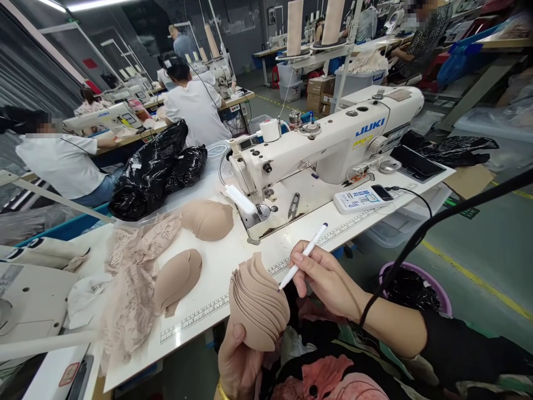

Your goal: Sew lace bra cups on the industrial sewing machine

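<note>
My left hand (238, 364) grips a fanned stack of tan bra cup pads (258, 303) from below, just in front of the table's near edge. My right hand (327, 278) pinches a white pen (303, 256), its tip touching the upper right edge of the stack. On the white table (216, 266) lie two more piles of tan cups, one beside the sewing machine (208, 219) and one nearer me (177, 278). Beige lace fabric (131, 278) is spread to their left.
A white JUKI sewing machine (328, 144) stands at the table's back right, with snips (293, 205) and a control panel (360, 199) beside it. Black plastic bags (156, 166) sit at the back left. A purple bin (416, 286) stands on the floor at right. Other people sew at rows behind.
</note>
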Action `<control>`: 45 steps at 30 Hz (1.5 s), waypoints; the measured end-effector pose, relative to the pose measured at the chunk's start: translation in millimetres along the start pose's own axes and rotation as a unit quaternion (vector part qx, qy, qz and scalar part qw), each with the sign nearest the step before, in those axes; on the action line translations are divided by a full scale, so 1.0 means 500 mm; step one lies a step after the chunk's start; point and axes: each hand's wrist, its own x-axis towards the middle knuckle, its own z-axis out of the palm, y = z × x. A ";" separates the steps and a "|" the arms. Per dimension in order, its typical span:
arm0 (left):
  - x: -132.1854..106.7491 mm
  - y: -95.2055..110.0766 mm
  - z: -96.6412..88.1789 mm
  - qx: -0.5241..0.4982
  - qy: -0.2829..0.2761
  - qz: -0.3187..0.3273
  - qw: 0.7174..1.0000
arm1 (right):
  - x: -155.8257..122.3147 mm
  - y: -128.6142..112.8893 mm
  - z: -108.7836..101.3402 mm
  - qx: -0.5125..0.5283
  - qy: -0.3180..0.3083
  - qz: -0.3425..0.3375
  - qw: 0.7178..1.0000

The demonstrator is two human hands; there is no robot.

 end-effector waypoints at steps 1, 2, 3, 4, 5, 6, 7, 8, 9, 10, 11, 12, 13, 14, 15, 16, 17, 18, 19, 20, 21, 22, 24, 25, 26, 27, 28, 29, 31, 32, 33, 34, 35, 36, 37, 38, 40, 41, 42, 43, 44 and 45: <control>0.000 0.000 0.002 0.002 0.004 0.001 1.000 | -0.001 -0.002 0.001 -0.002 0.009 -0.004 1.000; 0.000 -0.001 0.004 0.005 0.008 0.002 1.000 | -0.002 -0.005 0.002 -0.010 0.015 -0.006 1.000; 0.000 -0.001 0.006 0.008 0.011 0.002 1.000 | -0.003 -0.007 0.003 -0.024 0.015 -0.006 1.000; 0.000 -0.001 0.009 0.013 0.015 0.002 1.000 | -0.004 -0.010 0.004 -0.042 0.007 -0.004 0.999; 0.001 -0.001 0.011 0.019 0.020 0.002 1.000 | -0.004 -0.012 0.005 -0.059 -0.004 -0.001 0.998; 0.001 0.000 0.014 0.024 0.026 0.003 0.999 | -0.005 -0.013 0.006 -0.068 -0.015 0.000 0.998; 0.001 0.000 0.018 0.027 0.031 0.005 0.999 | -0.005 -0.013 0.006 -0.067 -0.021 -0.001 0.998; 0.001 0.000 0.022 0.029 0.035 0.007 0.999 | -0.005 -0.012 0.007 -0.057 -0.021 -0.005 0.998; 0.002 0.000 0.027 0.030 0.038 0.010 0.999 | -0.005 -0.012 0.008 -0.044 -0.016 -0.009 0.999; 0.002 0.001 0.033 0.030 0.040 0.011 0.999 | -0.005 -0.011 0.009 -0.035 -0.012 -0.013 0.999; 0.003 0.001 0.040 0.031 0.042 0.012 0.999 | -0.004 -0.012 0.010 -0.036 -0.011 -0.017 0.999; 0.005 0.002 0.047 0.034 0.043 0.013 0.998 | -0.004 -0.013 0.012 -0.048 -0.014 -0.021 0.999; 0.006 0.003 0.056 0.038 0.044 0.013 0.998 | -0.004 -0.015 0.015 -0.068 -0.022 -0.023 0.997; 0.007 0.004 0.063 0.043 0.043 0.012 0.998 | -0.004 -0.018 0.017 -0.089 -0.031 -0.024 0.995; 0.009 0.005 0.071 0.048 0.043 0.010 0.998 | -0.005 -0.020 0.020 -0.106 -0.040 -0.023 0.993; 0.010 0.006 0.076 0.051 0.042 0.010 0.998 | -0.005 -0.023 0.022 -0.115 -0.048 -0.021 0.992; 0.011 0.007 0.081 0.053 0.041 0.009 0.998 | -0.006 -0.025 0.024 -0.116 -0.053 -0.019 0.992; 0.011 0.008 0.083 0.053 0.041 0.008 0.998 | -0.006 -0.026 0.025 -0.112 -0.056 -0.018 0.992; 0.011 0.009 0.085 0.051 0.041 0.007 0.998 | -0.006 -0.026 0.025 -0.107 -0.057 -0.020 0.992; 0.011 0.010 0.085 0.050 0.041 0.007 0.998 | -0.006 -0.026 0.025 -0.103 -0.054 -0.025 0.993; 0.010 0.011 0.084 0.048 0.041 0.007 0.998 | -0.005 -0.026 0.024 -0.101 -0.050 -0.030 0.993; 0.010 0.011 0.084 0.047 0.045 0.008 0.998 | -0.005 -0.025 0.023 -0.103 -0.045 -0.035 0.993; 0.009 0.012 0.085 0.045 0.058 0.009 0.997 | -0.006 -0.022 0.021 -0.117 -0.045 -0.036 0.992; 0.009 0.012 0.086 0.045 0.068 0.009 0.997 | -0.007 -0.021 0.020 -0.123 -0.050 -0.032 0.991; 0.010 0.011 0.087 0.044 0.078 0.008 0.996 | -0.008 -0.019 0.019 -0.126 -0.057 -0.029 0.990; 0.010 0.011 0.089 0.045 0.088 0.006 0.995 | -0.009 -0.018 0.018 -0.127 -0.063 -0.027 0.990; 0.010 0.010 0.090 0.045 0.097 0.005 0.994 | -0.010 -0.017 0.018 -0.124 -0.065 -0.029 0.990; 0.010 0.009 0.090 0.046 0.105 0.004 0.993 | -0.011 -0.017 0.017 -0.122 -0.065 -0.033 0.990; 0.010 0.005 0.087 0.046 0.118 0.002 0.992 | -0.013 -0.016 0.016 -0.127 -0.056 -0.041 0.989; 0.010 0.003 0.084 0.045 0.123 0.002 0.991 | -0.013 -0.016 0.016 -0.136 -0.055 -0.042 0.988; 0.009 -0.001 0.080 0.043 0.127 0.002 0.991 | -0.013 -0.015 0.016 -0.143 -0.058 -0.039 0.987; 0.008 -0.004 0.076 0.040 0.130 0.003 0.991 | -0.014 -0.015 0.017 -0.146 -0.063 -0.033 0.987; 0.008 -0.008 0.071 0.037 0.133 0.005 0.990 | -0.014 -0.015 0.018 -0.144 -0.067 -0.029 0.987; 0.007 -0.011 0.067 0.035 0.136 0.007 0.990 | -0.015 -0.016 0.019 -0.139 -0.069 -0.028 0.987; 0.006 -0.013 0.065 0.034 0.139 0.010 0.990 | -0.015 -0.016 0.020 -0.135 -0.068 -0.032 0.988; 0.006 -0.015 0.063 0.035 0.141 0.011 0.989 | -0.015 -0.016 0.021 -0.134 -0.063 -0.038 0.988; 0.006 -0.015 0.066 0.035 0.137 0.011 0.990 | -0.016 -0.017 0.023 -0.149 -0.055 -0.050 0.986; 0.007 -0.013 0.069 0.035 0.134 0.011 0.990 | -0.016 -0.017 0.023 -0.160 -0.057 -0.051 0.984; 0.008 -0.011 0.074 0.035 0.130 0.010 0.991 | -0.016 -0.017 0.023 -0.165 -0.063 -0.049 0.983; 0.009 -0.007 0.079 0.037 0.126 0.008 0.991 | -0.017 -0.017 0.023 -0.163 -0.072 -0.044 0.983; 0.011 -0.004 0.084 0.041 0.122 0.006 0.992 | -0.017 -0.016 0.023 -0.157 -0.079 -0.040 0.984; 0.012 0.000 0.088 0.046 0.121 0.004 0.992 | -0.017 -0.016 0.023 -0.149 -0.083 -0.038 0.985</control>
